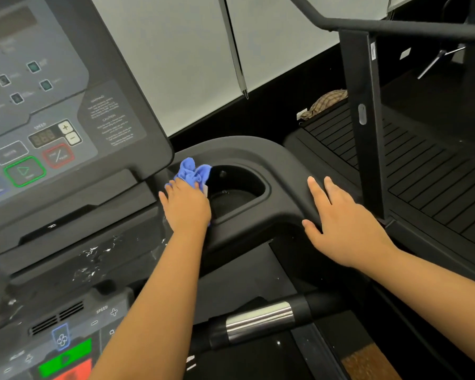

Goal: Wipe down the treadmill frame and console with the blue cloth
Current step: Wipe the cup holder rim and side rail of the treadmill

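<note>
room: pale wall panels (192, 64) over a dark skirting, behind a row of black gym machines.
console (52, 105): tilted panel at left with speed buttons and a green start key.
treadmill frame (258, 154): black moulded arm curving right of the console, with a cup holder (236, 193) sunk in it.
blue cloth (192, 171): bunched on the frame, between the console's lower corner and the cup holder's left rim.
left hand (187, 207): fingers spread and fairly straight, pressing down on the cloth.
right hand (343, 223): flat on the frame's right side, fingers apart, holding nothing.
grip bar (258, 319): black with a shiny metal band, below the arms.
checked rag (327, 101): lying on the neighbouring machine.
</note>
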`<action>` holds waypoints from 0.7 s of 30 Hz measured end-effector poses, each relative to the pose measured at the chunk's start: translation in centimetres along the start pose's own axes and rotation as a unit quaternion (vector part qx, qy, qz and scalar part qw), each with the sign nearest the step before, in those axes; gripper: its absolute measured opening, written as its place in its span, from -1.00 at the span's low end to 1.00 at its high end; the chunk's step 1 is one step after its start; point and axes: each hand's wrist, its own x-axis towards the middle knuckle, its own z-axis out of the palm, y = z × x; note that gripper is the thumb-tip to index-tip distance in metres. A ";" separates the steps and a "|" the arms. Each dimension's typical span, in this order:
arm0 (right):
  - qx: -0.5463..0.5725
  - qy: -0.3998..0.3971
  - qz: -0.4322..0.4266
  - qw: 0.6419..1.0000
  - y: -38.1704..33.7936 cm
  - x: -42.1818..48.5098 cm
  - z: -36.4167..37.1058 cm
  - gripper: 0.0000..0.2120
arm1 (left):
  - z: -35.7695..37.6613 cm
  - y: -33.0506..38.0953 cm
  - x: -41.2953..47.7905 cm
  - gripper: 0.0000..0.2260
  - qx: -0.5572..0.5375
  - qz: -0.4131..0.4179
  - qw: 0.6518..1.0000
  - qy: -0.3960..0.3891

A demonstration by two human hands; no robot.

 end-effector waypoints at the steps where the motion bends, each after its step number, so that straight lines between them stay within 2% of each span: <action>1: 0.000 0.002 0.000 1.000 0.1 0.0 0.1 -0.25 | 0.2 0.0 1.4 -0.50 -0.011 -0.008 1.000 -0.002; 4: 0.010 0.009 0.001 1.000 0.2 0.1 0.3 -0.23 | 0.5 0.0 5.2 -0.53 -0.042 -0.022 0.999 0.006; 7: 0.016 0.011 0.003 1.000 0.2 0.3 0.5 -0.20 | 0.3 0.4 7.7 -0.58 -0.105 -0.045 0.993 -0.025; 10: 0.025 0.013 0.000 1.000 0.2 0.3 0.5 -0.19 | -0.2 0.9 10.5 -0.58 -0.116 -0.054 0.991 -0.049; 12: 0.024 0.013 -0.005 1.000 0.1 0.2 0.3 -0.19 | -0.1 1.3 11.9 -0.57 -0.102 -0.019 0.993 -0.062; 14: 0.029 0.013 -0.006 0.999 0.1 0.2 0.2 -0.19 | -0.1 2.7 12.4 -0.57 -0.141 0.025 0.985 -0.093; 18: 0.045 0.018 -0.005 0.999 0.2 0.3 0.2 -0.17 | -0.1 7.7 11.5 -0.55 -0.132 0.187 0.964 -0.132; 21: 0.053 0.013 -0.001 0.999 0.3 0.3 0.3 -0.15 | 0.6 10.3 10.2 -0.57 -0.142 0.253 0.945 -0.148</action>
